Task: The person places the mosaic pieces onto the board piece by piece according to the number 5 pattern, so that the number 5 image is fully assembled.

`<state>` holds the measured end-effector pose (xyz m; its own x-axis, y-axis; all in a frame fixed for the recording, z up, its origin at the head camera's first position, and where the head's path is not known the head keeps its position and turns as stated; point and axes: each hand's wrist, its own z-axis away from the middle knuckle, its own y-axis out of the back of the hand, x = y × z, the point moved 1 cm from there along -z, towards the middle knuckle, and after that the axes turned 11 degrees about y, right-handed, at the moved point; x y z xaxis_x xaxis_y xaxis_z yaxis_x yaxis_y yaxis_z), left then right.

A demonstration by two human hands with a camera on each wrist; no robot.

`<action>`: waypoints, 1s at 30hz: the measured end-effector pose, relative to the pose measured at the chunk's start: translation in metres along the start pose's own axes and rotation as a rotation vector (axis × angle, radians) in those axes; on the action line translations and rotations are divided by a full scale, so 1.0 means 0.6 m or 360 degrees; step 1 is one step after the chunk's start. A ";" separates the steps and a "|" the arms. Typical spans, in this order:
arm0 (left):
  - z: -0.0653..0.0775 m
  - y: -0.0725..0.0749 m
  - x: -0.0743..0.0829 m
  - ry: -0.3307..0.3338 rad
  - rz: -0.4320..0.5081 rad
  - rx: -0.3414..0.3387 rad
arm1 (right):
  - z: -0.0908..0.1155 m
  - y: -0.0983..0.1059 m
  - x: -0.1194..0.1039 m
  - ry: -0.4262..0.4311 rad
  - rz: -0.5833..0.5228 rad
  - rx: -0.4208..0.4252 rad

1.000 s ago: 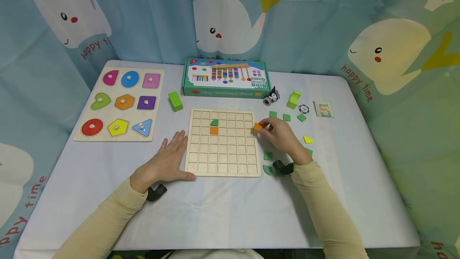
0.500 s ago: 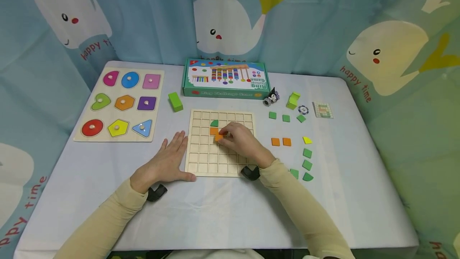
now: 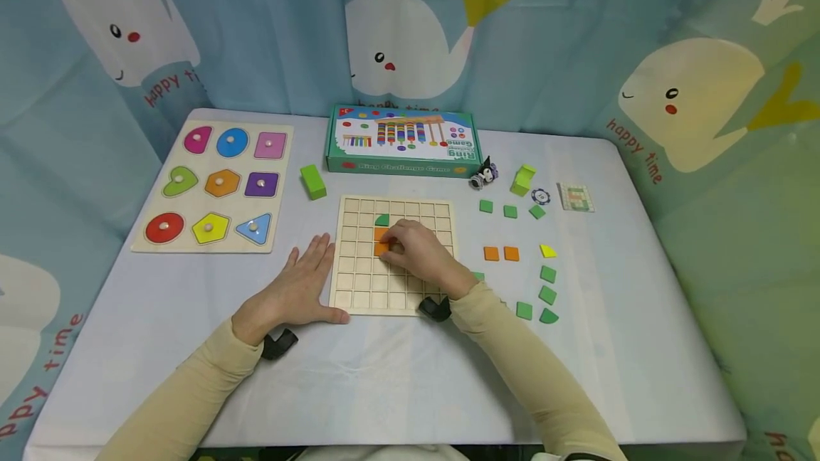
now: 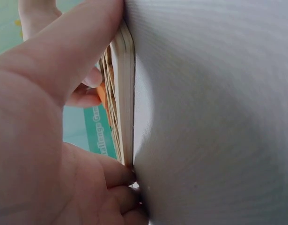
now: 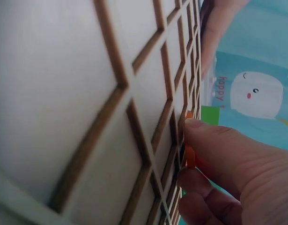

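A wooden grid board [image 3: 356, 283] lies on the table between both hands. My left hand [image 3: 288, 290] lies spread along its left side, thumb at the near left corner and fingertips by the left edge. My right hand [image 3: 419, 251] reaches over the board and pinches an orange square tile [image 3: 380, 250] at a grid cell. In the right wrist view the orange tile [image 5: 190, 157] stands out over the grid lines between thumb and fingers. Directly behind it sit another orange square tile [image 3: 380, 234] and a green quarter-circle tile [image 3: 382, 220].
Right of the board lie two orange tiles [image 3: 501, 253], a yellow piece [image 3: 547, 250] and several green tiles [image 3: 547, 295]. Farther back are a pattern card [image 3: 576, 197], a poker chip [image 3: 541, 195], a small figurine [image 3: 484, 173] and a game box [image 3: 403, 144]. A shape puzzle [image 3: 282, 183] lies left.
My right hand has carried the orange tile leftward from the board's right edge and lowered it to the cell in front of the other orange tile. The left hand has stayed put.
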<state>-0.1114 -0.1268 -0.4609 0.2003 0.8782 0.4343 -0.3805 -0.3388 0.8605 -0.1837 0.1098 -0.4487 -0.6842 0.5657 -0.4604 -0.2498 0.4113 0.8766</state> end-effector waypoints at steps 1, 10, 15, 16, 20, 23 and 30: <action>0.000 0.000 0.000 0.0001 -0.0001 -0.0001 | 0.000 -0.001 0.000 0.0004 0.0014 0.0003; 0.002 -0.006 -0.006 0.0006 -0.0002 0.0037 | 0.005 0.021 0.013 0.0067 -0.0067 0.0086; 0.002 -0.007 -0.004 -0.0014 0.0011 0.0064 | 0.030 0.078 0.063 -0.0035 -0.0077 0.0242; 0.001 -0.007 -0.004 -0.0016 0.0015 0.0068 | 0.037 0.091 0.076 -0.0061 -0.0062 0.0270; 0.000 -0.005 -0.002 -0.0012 0.0011 0.0062 | 0.066 0.135 0.134 -0.0228 0.0003 0.0373; 0.000 -0.004 0.000 -0.0014 0.0015 0.0057 | 0.086 0.156 0.171 -0.0370 0.0096 0.0414; 0.002 -0.005 0.001 -0.0014 0.0010 0.0045 | 0.108 0.163 0.217 -0.0540 0.0201 0.0331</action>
<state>-0.1094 -0.1259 -0.4628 0.2059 0.8730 0.4420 -0.3563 -0.3538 0.8648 -0.2528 0.2702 -0.4323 -0.4272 0.8100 -0.4016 -0.0110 0.4395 0.8982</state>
